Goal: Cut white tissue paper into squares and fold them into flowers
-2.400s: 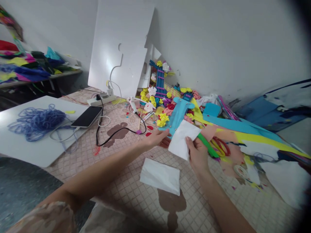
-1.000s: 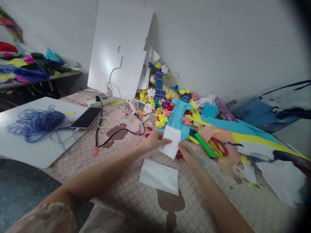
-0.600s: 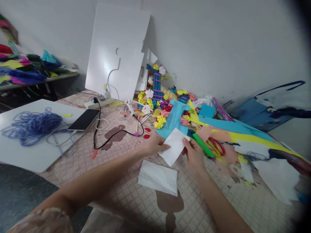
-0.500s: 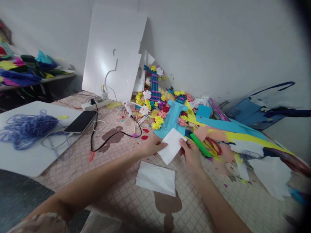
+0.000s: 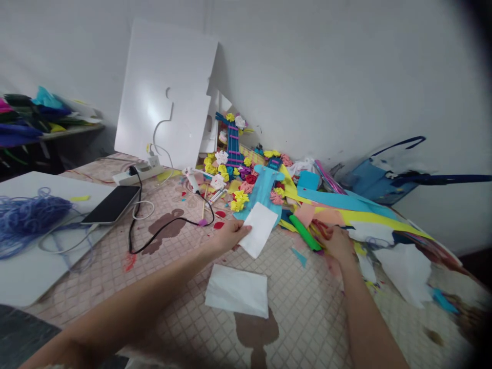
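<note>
My left hand (image 5: 233,234) pinches a folded piece of white paper (image 5: 260,229) by its left edge, above the table. To the right, my right hand (image 5: 339,245) is closed over the red and yellow handles of scissors (image 5: 322,229), largely hidden beneath its fingers. Just left of that hand lies a bright green stick-shaped tool (image 5: 304,232). A second white paper sheet (image 5: 237,290) is flat on the table in front of me. Behind the folded paper stands a light-blue cut-out (image 5: 265,187) with crumpled paper flowers around it.
A glue gun (image 5: 191,179) with a black cord lies mid-table. At left are a phone (image 5: 111,205), a power strip (image 5: 140,171) and tangled blue yarn (image 5: 33,218) on a white board. Coloured paper strips (image 5: 346,200) and a blue bag (image 5: 378,177) lie at right.
My right hand has let go of the folded paper and moved right onto the scissors. My left hand keeps hold of the paper. The view has shifted slightly to the right.
</note>
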The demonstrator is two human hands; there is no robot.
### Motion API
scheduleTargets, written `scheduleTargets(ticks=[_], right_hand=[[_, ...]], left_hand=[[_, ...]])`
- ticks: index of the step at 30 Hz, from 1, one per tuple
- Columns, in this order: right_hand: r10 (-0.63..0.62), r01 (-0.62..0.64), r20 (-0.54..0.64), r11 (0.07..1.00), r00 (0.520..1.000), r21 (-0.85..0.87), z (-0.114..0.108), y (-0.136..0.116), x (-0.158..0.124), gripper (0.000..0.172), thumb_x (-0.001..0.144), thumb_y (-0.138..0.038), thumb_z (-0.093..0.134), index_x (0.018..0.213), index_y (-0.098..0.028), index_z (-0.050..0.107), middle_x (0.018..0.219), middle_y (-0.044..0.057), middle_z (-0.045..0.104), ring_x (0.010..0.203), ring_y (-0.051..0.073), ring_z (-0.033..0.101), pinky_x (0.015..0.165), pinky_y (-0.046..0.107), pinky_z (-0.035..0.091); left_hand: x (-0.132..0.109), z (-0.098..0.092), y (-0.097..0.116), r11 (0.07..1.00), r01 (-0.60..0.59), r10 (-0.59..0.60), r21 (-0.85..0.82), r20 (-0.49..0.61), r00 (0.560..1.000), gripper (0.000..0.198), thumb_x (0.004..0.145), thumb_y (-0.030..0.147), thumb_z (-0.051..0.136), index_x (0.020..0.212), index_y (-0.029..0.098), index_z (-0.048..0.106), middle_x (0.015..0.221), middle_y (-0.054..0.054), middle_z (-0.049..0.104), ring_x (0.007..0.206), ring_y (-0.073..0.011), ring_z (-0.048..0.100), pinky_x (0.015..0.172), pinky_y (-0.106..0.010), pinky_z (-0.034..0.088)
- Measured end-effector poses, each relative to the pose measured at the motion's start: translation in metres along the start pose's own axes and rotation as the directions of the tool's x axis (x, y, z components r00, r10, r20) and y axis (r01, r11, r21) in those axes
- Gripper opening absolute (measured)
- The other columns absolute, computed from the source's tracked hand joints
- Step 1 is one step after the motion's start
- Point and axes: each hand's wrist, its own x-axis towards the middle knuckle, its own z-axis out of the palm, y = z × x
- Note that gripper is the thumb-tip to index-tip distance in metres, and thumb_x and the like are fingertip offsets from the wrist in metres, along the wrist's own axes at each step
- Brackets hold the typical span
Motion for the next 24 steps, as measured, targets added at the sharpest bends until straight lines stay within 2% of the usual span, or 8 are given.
scheduleTargets(ticks=[4,8,13,16,19,21,23,24], right_hand=[[-0.007,0.017,0.13,0.997,0.992,-0.082,0.009,0.006,0.011,0.038,0.062,-0.053,0.064,0.071,-0.017,0.056,0.072,0.017,0.065,0.075,0.034,0.062,0.061,0.038,0.041],[-0.009,0.024,0.161,0.996,0.987,-0.092,0.008,-0.002,0.015,0.035,0.066,-0.05,0.062,0.073,-0.017,0.058,0.081,0.021,0.067,0.086,0.036,0.063,0.07,0.041,0.043],[0.142,-0.14,0.034,0.988,0.989,-0.059,-0.015,-0.006,0.011,0.042,0.062,-0.045,0.066,0.089,-0.014,0.056,0.095,0.029,0.062,0.097,0.045,0.057,0.075,0.055,0.041],[0.229,-0.225,-0.065,0.972,0.971,0.064,-0.033,-0.012,0.007,0.046,0.062,-0.037,0.063,0.1,-0.014,0.05,0.102,0.029,0.06,0.102,0.047,0.053,0.079,0.063,0.036],[0.189,-0.163,-0.058,0.938,0.98,0.306,-0.035,-0.037,-0.006,0.046,0.064,-0.036,0.061,0.104,-0.02,0.045,0.101,0.018,0.061,0.096,0.036,0.059,0.078,0.054,0.044],[0.085,-0.083,0.017,0.867,0.996,0.491,-0.027,-0.066,-0.023,0.038,0.07,-0.043,0.055,0.101,-0.024,0.044,0.099,0.011,0.063,0.081,0.026,0.064,0.066,0.041,0.051],[-0.013,-0.051,0.099,0.785,0.995,0.617,-0.017,-0.099,-0.046,0.028,0.076,-0.049,0.049,0.087,-0.024,0.049,0.088,0.007,0.065,0.064,0.019,0.062,0.055,0.034,0.051],[-0.054,-0.05,0.137,0.75,0.989,0.66,-0.013,-0.115,-0.058,0.028,0.078,-0.051,0.048,0.084,-0.024,0.05,0.082,0.006,0.065,0.057,0.017,0.059,0.05,0.031,0.049]], left_hand=[[0.0,0.001,-0.002,0.999,-0.025,0.025,-0.032,0.003,1.0,0.041,0.076,0.054,0.05,0.062,0.016,0.043,0.042,0.008,0.039,0.031,-0.0041,0.034,0.032,-0.017,0.023],[0.001,-0.002,-0.001,0.998,-0.038,0.038,-0.058,0.001,0.999,0.04,0.075,0.054,0.052,0.064,0.016,0.044,0.043,0.007,0.04,0.031,-0.0042,0.034,0.031,-0.017,0.023],[0.001,-0.002,0.003,0.988,-0.053,0.047,-0.142,-0.047,0.998,0.038,0.074,0.051,0.055,0.067,0.015,0.046,0.046,0.008,0.04,0.033,-0.0036,0.034,0.03,-0.016,0.025],[0.0,-0.001,0.005,0.979,-0.088,0.078,-0.186,-0.062,0.995,0.039,0.075,0.052,0.055,0.069,0.014,0.048,0.048,0.008,0.04,0.034,-0.0028,0.033,0.031,-0.016,0.027],[-0.001,0.001,0.006,0.976,-0.105,0.096,-0.191,-0.055,0.994,0.04,0.076,0.053,0.052,0.069,0.014,0.049,0.046,0.008,0.04,0.033,-0.0027,0.033,0.031,-0.016,0.027],[-0.001,0.002,0.006,0.975,-0.114,0.107,-0.189,-0.047,0.993,0.04,0.076,0.054,0.052,0.068,0.014,0.048,0.045,0.007,0.041,0.033,-0.0028,0.033,0.032,-0.016,0.027],[-0.003,0.004,0.007,0.974,-0.125,0.118,-0.187,-0.048,0.992,0.04,0.077,0.053,0.052,0.068,0.014,0.048,0.045,0.008,0.041,0.032,-0.003,0.033,0.032,-0.016,0.027],[-0.004,0.005,0.007,0.975,-0.129,0.121,-0.183,-0.052,0.991,0.04,0.077,0.053,0.051,0.068,0.014,0.048,0.046,0.008,0.041,0.032,-0.0031,0.033,0.032,-0.016,0.028]])
